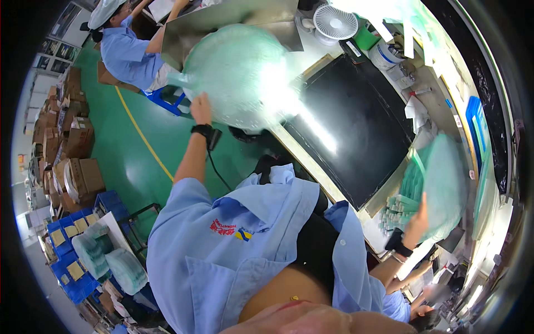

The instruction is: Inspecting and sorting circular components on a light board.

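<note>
My left hand (201, 109) is closed at the lower left edge of a large round pale-green translucent piece (233, 69) with a short tab, held up in front of a metal panel. My right hand (417, 224) is at the edge of a second round translucent piece (446, 186), smeared by motion. Its fingers look pinched on that edge, with one stretched up along it. Below this piece a stack of similar greenish pieces (409, 186) with layered pale tabs lies at the bench's right end. Each wrist wears a black band.
Between my hands lies a shiny black mat (350, 128) on the bench. Behind it stand a white fan (335, 23), a white tub (384, 57) and small bottles. A co-worker (130, 50) sits at far left. Cartons (78, 136) and blue bins (69, 273) line the left; a cord hangs from my left wrist.
</note>
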`<action>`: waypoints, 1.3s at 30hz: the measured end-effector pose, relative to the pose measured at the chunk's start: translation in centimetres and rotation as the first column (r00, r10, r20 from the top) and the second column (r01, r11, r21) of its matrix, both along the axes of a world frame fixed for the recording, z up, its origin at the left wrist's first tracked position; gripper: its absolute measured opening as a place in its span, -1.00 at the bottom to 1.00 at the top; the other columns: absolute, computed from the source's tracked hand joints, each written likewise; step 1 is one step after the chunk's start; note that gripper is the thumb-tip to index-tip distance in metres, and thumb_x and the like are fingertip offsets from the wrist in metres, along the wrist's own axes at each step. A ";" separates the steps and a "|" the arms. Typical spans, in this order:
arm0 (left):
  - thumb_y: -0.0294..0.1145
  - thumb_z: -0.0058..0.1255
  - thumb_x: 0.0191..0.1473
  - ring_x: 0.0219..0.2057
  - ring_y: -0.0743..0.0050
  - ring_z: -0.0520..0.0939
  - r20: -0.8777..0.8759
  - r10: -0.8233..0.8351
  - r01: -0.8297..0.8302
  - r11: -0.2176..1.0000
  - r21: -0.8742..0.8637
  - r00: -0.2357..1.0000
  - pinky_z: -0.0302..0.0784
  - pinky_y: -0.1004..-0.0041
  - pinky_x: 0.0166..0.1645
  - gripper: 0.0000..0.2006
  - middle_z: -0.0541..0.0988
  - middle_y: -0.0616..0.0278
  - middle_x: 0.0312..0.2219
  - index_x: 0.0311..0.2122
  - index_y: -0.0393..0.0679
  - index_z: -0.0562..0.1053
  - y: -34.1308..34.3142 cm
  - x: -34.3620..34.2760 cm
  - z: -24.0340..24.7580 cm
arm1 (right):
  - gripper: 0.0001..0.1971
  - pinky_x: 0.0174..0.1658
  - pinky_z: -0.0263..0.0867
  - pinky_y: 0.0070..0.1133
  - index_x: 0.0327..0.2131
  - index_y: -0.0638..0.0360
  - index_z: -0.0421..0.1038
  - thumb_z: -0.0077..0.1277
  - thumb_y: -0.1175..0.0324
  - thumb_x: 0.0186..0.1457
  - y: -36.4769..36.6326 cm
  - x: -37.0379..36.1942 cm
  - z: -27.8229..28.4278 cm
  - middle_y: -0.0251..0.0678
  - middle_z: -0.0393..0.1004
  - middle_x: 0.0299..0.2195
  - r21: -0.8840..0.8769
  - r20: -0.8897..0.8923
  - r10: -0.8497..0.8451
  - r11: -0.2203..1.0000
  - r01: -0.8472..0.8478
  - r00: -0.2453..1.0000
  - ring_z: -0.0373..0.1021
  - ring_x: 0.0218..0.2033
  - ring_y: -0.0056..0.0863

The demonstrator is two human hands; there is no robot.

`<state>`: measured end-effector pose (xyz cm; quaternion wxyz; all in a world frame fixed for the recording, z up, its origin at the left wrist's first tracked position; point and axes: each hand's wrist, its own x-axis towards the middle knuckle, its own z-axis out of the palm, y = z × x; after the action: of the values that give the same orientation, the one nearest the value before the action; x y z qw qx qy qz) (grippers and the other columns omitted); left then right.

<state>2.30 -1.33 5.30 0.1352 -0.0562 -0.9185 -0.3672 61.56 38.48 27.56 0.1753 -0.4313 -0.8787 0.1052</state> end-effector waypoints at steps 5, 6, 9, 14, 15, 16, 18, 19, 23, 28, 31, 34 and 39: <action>-0.03 0.16 0.01 -0.35 0.07 0.50 0.041 0.433 -0.414 0.825 0.384 0.900 0.39 0.20 -0.25 -0.52 0.51 -0.09 -0.36 -0.33 -0.37 0.41 -2.5 -6.5 -2.3 | -0.36 -0.06 0.38 -0.43 0.15 0.03 0.27 -0.24 0.75 -0.04 -7.6 -10.5 -6.3 -0.12 0.38 0.06 0.010 0.046 0.209 0.978 -0.210 0.977 0.42 -0.01 -0.19; 0.00 0.19 -0.03 -0.30 0.08 0.50 0.081 0.514 -0.494 0.751 0.438 0.854 0.39 0.19 -0.23 -0.47 0.50 -0.12 -0.30 -0.29 -0.39 0.40 -2.0 -6.4 -2.7 | -0.36 -0.15 0.42 -0.40 0.15 0.00 0.28 -0.23 0.74 -0.04 -9.0 -12.2 -7.7 -0.13 0.42 0.02 -0.008 0.084 0.237 0.972 -0.237 0.968 0.46 -0.08 -0.17; -0.03 0.28 -0.10 -0.01 -0.06 0.37 0.153 0.357 -0.384 0.775 0.502 0.921 0.29 0.15 0.07 -0.16 0.30 -0.25 -0.03 0.06 -0.51 0.15 0.3 -1.8 -4.2 | -0.39 -0.25 0.46 -0.44 0.14 -0.01 0.26 -0.13 0.64 -0.05 -12.5 -15.7 -11.0 -0.20 0.46 -0.01 -0.167 0.223 0.381 0.922 -0.349 0.898 0.50 -0.16 -0.25; -0.07 0.31 -0.12 0.13 -0.20 0.22 0.159 0.259 -0.304 0.795 0.525 0.953 0.17 0.13 0.22 0.07 0.09 -0.34 0.12 0.25 -0.44 -0.16 3.1 -0.4 -3.3 | -0.53 -0.15 0.39 -0.34 0.08 -0.07 0.34 0.06 0.34 0.04 -13.8 -18.5 -13.8 -0.19 0.43 0.01 -0.485 0.103 0.664 0.683 -0.546 0.740 0.44 -0.12 -0.12; -0.07 0.31 -0.13 0.14 -0.21 0.20 0.226 0.290 -0.366 0.792 0.489 0.930 0.17 0.12 0.22 0.08 0.06 -0.36 0.14 0.26 -0.42 -0.17 3.1 -1.1 -2.7 | -0.53 -0.09 0.36 -0.32 0.07 -0.07 0.35 0.09 0.30 0.04 -13.4 -18.7 -14.1 -0.17 0.41 0.03 -0.483 0.084 0.706 0.646 -0.591 0.703 0.41 -0.07 -0.11; -0.07 0.31 -0.13 0.15 -0.22 0.18 0.211 0.324 -0.386 0.797 0.465 0.922 0.16 0.11 0.22 0.09 0.02 -0.38 0.16 0.27 -0.39 -0.18 3.2 -1.7 -2.4 | -0.53 -0.04 0.32 -0.30 0.07 -0.07 0.36 0.10 0.30 0.03 -13.0 -18.8 -14.4 -0.16 0.38 0.05 -0.412 0.134 0.685 0.695 -0.589 0.716 0.36 -0.02 -0.08; -0.05 0.30 -0.12 0.16 -0.25 0.17 0.280 0.347 -0.440 0.791 0.425 0.895 0.17 0.07 0.22 0.08 0.02 -0.42 0.17 0.28 -0.34 -0.17 3.1 -2.3 -1.9 | -0.52 0.06 0.23 -0.26 0.06 -0.06 0.37 0.13 0.30 0.00 -12.2 -18.8 -14.9 -0.12 0.33 0.09 -0.232 0.202 0.630 0.774 -0.589 0.749 0.26 0.08 -0.02; -0.04 0.30 -0.12 0.15 -0.26 0.19 0.261 0.353 -0.433 0.809 0.396 0.898 0.17 0.06 0.22 0.08 0.04 -0.41 0.17 0.28 -0.34 -0.17 3.0 -2.4 -1.8 | -0.49 0.11 0.15 -0.23 0.08 -0.08 0.35 0.14 0.32 -0.01 -12.1 -18.6 -15.2 -0.09 0.28 0.11 -0.282 0.296 0.582 0.811 -0.513 0.757 0.18 0.13 0.03; 0.02 0.29 -0.13 0.11 -0.26 0.29 0.311 0.343 -0.460 0.721 0.519 0.887 0.24 0.04 0.19 0.08 0.14 -0.37 0.14 0.27 -0.34 -0.14 3.0 -2.3 -2.1 | -0.47 0.13 0.15 -0.25 0.10 -0.06 0.32 0.13 0.34 -0.01 -12.3 -17.5 -16.1 -0.06 0.27 0.12 -0.210 0.236 0.556 0.830 -0.517 0.797 0.17 0.14 0.02; 0.08 0.08 0.06 0.09 -0.10 0.31 0.256 0.361 -0.442 0.754 0.486 0.897 0.24 0.14 0.18 -0.10 0.23 -0.32 0.09 0.21 -0.51 0.01 1.0 2.1 -2.9 | -0.48 0.15 0.17 -0.29 0.08 -0.02 0.34 0.15 0.40 -0.02 -11.0 -15.1 -15.6 0.00 0.26 0.13 -0.209 -0.021 0.451 0.871 -0.445 0.892 0.22 0.14 -0.03; -0.11 0.10 0.07 -0.29 0.26 0.48 0.523 0.004 -0.268 0.862 0.431 0.853 0.47 0.33 -0.19 -0.25 0.37 -0.08 -0.12 0.21 -0.37 0.08 -0.1 10.5 -3.8 | -0.54 0.15 0.20 -0.30 0.01 0.04 0.41 0.15 0.46 -0.04 -8.2 -11.6 -13.3 0.02 0.31 0.08 -0.189 -0.035 0.333 0.924 -0.334 0.942 0.26 0.11 -0.02; -0.17 0.13 0.07 -0.32 0.51 0.46 0.845 -0.302 -0.101 0.919 0.381 0.441 0.42 0.46 -0.29 -0.38 0.44 0.17 -0.20 0.17 -0.15 0.19 -1.0 18.4 -3.0 | -0.54 0.19 0.13 -0.32 0.03 0.08 0.39 0.13 0.46 -0.02 -4.0 -5.5 -9.2 0.01 0.27 0.13 -0.088 0.000 0.219 0.972 -0.218 0.976 0.22 0.14 -0.05; 0.01 0.01 0.12 -0.36 0.60 0.47 0.893 -0.446 0.261 0.870 0.418 0.055 0.36 0.55 -0.26 -0.50 0.51 0.33 -0.26 0.05 -0.13 0.37 2.4 24.9 -1.6 | -0.62 0.21 0.11 -0.36 0.06 0.05 0.38 -0.07 0.46 0.15 2.4 6.4 -1.2 -0.08 0.29 0.14 0.094 0.060 -0.054 0.994 0.048 0.997 0.22 0.17 -0.15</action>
<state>27.17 1.05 3.73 -0.5780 -0.0197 -0.7106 -0.4007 67.92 40.91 26.40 0.1703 -0.4482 -0.8763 0.0466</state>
